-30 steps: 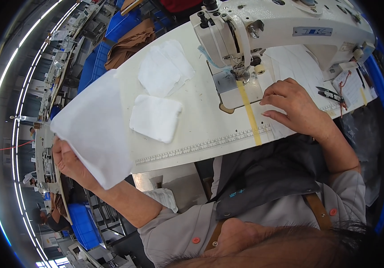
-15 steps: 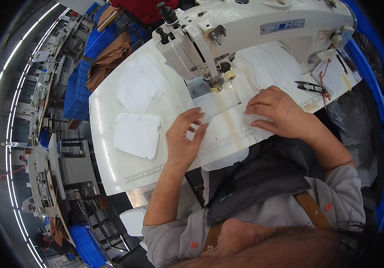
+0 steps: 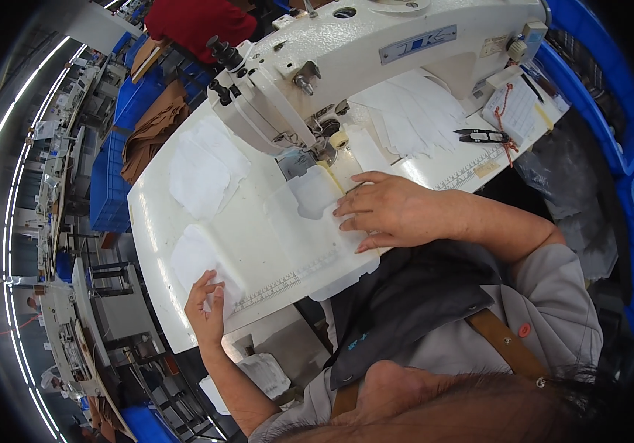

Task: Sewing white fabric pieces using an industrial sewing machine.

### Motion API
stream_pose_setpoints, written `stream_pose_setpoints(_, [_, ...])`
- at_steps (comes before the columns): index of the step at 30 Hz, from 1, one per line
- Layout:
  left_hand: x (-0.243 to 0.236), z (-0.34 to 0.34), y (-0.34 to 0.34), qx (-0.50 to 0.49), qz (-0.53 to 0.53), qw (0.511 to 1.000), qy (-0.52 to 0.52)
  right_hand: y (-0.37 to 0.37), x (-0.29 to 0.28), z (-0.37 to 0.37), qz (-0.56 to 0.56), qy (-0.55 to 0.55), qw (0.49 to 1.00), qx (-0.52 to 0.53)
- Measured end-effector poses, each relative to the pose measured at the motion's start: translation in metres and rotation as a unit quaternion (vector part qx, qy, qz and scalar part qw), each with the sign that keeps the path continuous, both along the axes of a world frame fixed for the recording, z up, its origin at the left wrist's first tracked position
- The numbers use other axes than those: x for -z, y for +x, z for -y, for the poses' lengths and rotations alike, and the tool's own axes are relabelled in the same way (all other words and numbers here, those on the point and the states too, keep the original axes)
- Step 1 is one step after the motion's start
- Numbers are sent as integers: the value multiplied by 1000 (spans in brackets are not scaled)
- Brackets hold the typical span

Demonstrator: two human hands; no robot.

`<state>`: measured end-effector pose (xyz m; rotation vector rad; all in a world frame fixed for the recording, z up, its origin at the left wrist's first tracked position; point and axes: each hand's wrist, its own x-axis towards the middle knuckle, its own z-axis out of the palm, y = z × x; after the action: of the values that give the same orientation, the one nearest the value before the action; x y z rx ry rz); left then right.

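Observation:
My right hand lies with fingers spread on a translucent plastic sheet in front of the sewing machine's needle area. A white piece with a wavy edge sits there, one end close to the presser foot. At the left of the machine table my left hand has thumb and fingers closed at the near edge of a white cut piece. How many layers are between those fingers is hidden.
The white sewing machine arches over the table's far side. Loose white pieces lie left of the needle, and more white pieces behind it. Black thread snips rest at the right. Blue crates stand beyond the table.
My left hand has moved from the needle area down and left to the white pieces. My right hand has shifted left onto the plastic sheet. The whole view has turned slightly.

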<state>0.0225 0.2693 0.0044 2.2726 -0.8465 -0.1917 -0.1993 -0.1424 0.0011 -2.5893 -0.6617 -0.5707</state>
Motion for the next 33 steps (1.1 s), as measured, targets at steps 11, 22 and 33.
stream_pose_setpoints(11, [-25,133,-54,76,178,974,-116,21,-1,63,-86,-11,939,332])
stream_pose_setpoints(22, [-10,240,-62,261,100,960,20,30,-3,66,-168,21,938,304])
stream_pose_setpoints(33, [-13,249,-55,193,-23,980,-45,31,-8,67,-212,34,928,305])
